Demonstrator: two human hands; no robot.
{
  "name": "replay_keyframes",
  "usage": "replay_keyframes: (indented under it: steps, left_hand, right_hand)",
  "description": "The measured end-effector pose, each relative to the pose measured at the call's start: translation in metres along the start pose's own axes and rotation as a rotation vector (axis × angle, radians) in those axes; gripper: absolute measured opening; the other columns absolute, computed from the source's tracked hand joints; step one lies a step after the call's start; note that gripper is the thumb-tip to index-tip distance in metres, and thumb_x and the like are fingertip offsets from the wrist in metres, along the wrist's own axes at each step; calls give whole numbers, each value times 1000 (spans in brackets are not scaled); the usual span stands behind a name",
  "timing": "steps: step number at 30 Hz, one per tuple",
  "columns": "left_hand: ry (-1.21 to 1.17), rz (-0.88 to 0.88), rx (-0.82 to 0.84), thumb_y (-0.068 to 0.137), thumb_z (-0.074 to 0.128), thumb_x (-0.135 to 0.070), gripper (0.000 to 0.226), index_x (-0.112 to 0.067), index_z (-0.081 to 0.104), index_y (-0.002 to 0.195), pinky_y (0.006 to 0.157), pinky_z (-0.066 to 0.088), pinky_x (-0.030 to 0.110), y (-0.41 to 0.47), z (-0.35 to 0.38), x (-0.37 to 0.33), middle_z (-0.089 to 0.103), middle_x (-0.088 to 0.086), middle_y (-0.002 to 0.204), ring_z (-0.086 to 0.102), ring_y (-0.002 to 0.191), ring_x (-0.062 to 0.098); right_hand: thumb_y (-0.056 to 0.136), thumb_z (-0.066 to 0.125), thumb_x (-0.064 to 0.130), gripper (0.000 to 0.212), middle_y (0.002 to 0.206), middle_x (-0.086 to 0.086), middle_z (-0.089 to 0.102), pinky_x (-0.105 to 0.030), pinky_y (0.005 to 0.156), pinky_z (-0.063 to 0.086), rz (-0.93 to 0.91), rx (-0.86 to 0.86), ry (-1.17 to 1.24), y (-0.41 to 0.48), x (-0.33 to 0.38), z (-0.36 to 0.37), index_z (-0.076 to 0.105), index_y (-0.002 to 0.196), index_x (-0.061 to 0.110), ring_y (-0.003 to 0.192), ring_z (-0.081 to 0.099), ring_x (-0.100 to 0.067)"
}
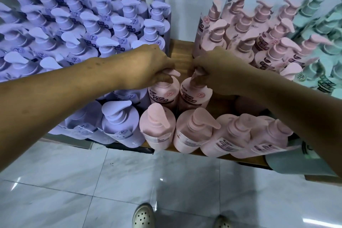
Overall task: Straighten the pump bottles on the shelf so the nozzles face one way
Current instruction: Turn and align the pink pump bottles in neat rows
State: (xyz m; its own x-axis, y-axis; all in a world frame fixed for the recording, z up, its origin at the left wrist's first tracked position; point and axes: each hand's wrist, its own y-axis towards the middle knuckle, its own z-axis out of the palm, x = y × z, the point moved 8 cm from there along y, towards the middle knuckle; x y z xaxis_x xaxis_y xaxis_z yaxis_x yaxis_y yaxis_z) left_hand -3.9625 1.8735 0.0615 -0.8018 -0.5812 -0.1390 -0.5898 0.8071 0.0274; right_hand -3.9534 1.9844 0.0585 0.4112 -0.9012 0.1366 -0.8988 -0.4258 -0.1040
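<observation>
Pump bottles (192,133) crowd the wooden shelf (182,52), and two are being turned.

Head view: just in front of the shelf's bare patch, the left hand (153,68) grips the pump top of the left pink bottle (163,94), and the right hand (212,74) grips the top of the right pink bottle (196,98). Purple bottles (74,50) left of the patch mostly point one way, so they look done. Pink ones right of it look mixed. The front row (238,135) sits at the shelf's edge, so the only free room is the patch.

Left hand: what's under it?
The left hand grips a pink bottle by its pump; only the nozzle tip pokes out to the right. The hand covers the pump's neck.
</observation>
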Motion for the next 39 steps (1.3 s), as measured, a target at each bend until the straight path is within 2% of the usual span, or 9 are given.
replay_keyframes:
  steps: [6,10,14,20,24,27,30,34,39]
  left_hand:
    - [5,12,55,89,59,-41,33,-8,65,90,69,46,40,1,4,-1,63,4,73,56,71,24]
    - [-9,0,79,89,58,-41,33,-9,65,89,69,45,38,-2,6,-2,63,3,74,57,72,23]
    - [-4,-10,127,90,58,-40,31,-8,63,90,73,45,39,-3,9,-5,64,5,81,58,79,23]
    - [-27,-28,86,87,64,-39,32,-24,42,69,63,40,32,-3,0,-8,46,-5,61,42,62,18]
    - [-70,-54,84,87,58,-45,25,-20,54,84,65,42,32,-5,4,-4,55,-3,69,50,68,18]
    - [-132,-120,119,80,38,-68,56,-23,63,102,70,49,33,-5,3,2,66,-1,77,60,72,13]
    - [-218,-124,70,81,35,-66,56,-24,67,100,70,49,26,4,-4,-7,70,-6,81,63,73,6]
    - [-306,-132,-90,90,60,-39,25,-19,69,102,66,41,3,43,-17,-28,67,-11,85,60,71,1]
    - [-367,-174,-150,89,63,-31,19,-21,70,103,75,48,23,102,-8,-51,67,-9,87,63,80,8]
  right_hand:
    - [88,64,29,21,85,13,51,-12,54,20,-81,28,-3,-7,6,2,66,108,31,78,37,-9]
    - [84,65,24,21,80,18,55,-20,56,24,-128,-3,24,-11,8,2,68,102,34,76,40,-6]
    - [84,63,20,23,67,26,41,-22,61,28,-133,-5,46,-13,6,6,67,100,36,76,43,-6]
    - [82,67,27,20,89,21,59,-9,65,34,-151,13,121,-13,0,8,67,100,36,83,52,-5]
    - [88,60,40,33,107,10,63,-23,72,46,-118,78,166,-20,-5,5,59,119,32,93,58,-13]
    - [95,46,44,32,98,13,62,-15,65,39,-23,-171,248,-42,-45,-39,64,117,28,83,58,-8]
    - [95,43,45,38,83,-2,69,-29,64,40,179,-433,23,-85,-120,-83,70,97,18,76,62,-23]
    - [82,43,68,55,79,-10,65,-29,57,39,451,-153,-278,-114,-174,-51,71,89,22,68,54,-26]
    - [82,38,74,69,80,-16,65,-30,60,38,574,-157,-210,-116,-187,-29,70,86,12,77,60,-33]
